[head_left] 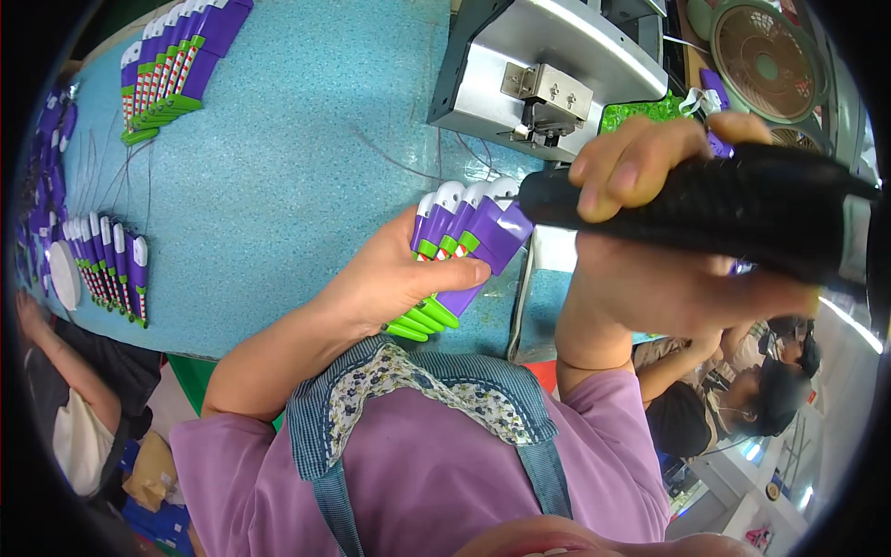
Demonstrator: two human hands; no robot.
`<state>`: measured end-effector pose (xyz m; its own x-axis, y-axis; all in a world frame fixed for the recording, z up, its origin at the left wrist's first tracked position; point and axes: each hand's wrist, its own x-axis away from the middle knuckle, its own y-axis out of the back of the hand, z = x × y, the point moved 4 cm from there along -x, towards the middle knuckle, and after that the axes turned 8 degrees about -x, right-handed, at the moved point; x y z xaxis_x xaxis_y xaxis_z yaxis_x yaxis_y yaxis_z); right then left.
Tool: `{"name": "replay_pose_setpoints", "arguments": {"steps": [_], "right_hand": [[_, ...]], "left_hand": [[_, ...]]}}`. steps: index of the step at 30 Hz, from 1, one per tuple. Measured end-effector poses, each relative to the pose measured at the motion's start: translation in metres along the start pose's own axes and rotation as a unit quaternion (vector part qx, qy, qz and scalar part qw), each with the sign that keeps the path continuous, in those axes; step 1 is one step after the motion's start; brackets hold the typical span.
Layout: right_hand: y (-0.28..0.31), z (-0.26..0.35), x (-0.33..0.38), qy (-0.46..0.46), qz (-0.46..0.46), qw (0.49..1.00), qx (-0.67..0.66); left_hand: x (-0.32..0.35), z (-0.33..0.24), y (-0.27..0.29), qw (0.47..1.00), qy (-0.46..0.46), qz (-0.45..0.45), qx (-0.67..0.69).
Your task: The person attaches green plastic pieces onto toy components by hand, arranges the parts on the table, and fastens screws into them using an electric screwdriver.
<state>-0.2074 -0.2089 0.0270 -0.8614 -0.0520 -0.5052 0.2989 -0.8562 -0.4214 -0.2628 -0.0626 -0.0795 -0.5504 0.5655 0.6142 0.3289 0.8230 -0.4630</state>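
My left hand (408,278) is closed round a fanned bunch of purple plastic pieces (497,237) with white rounded tips, red-and-white striped strips and green ends. Its thumb presses across the front of the bunch. In my right hand (640,251) is a black electric screwdriver (687,200), held level with its bit pointing left. The bit's tip is at the white end of the rightmost piece; whether it sits in a screw cannot be seen. My right fingers wrap over and under the tool's body.
A metal machine (557,65) stands at the far middle, beside green small parts (640,113). Similar pieces lie in a far-left fan (172,70) and a near-left row (109,265), by a white disc (65,276). A fan (766,60) is at far right. Other people sit both sides.
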Motion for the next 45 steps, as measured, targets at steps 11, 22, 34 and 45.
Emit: {"name": "replay_pose_setpoints", "arguments": {"steps": [11,22,34,45], "right_hand": [[0.004,0.006,-0.009,0.012,-0.005,1.0,0.013],[-0.002,-0.008,0.009,-0.055,-0.024,0.998,0.037],[0.025,0.005,-0.035,0.031,0.039,0.998,0.03],[-0.006,-0.015,0.005,-0.051,0.076,0.994,0.054]], "left_hand": [[-0.002,0.003,0.0,1.0,-0.005,-0.012,-0.005],[-0.004,-0.005,-0.002,0.999,-0.031,0.009,-0.019],[-0.003,0.0,-0.003,1.0,-0.011,0.01,-0.013],[-0.005,-0.009,-0.01,0.997,-0.048,0.062,0.0]]}}
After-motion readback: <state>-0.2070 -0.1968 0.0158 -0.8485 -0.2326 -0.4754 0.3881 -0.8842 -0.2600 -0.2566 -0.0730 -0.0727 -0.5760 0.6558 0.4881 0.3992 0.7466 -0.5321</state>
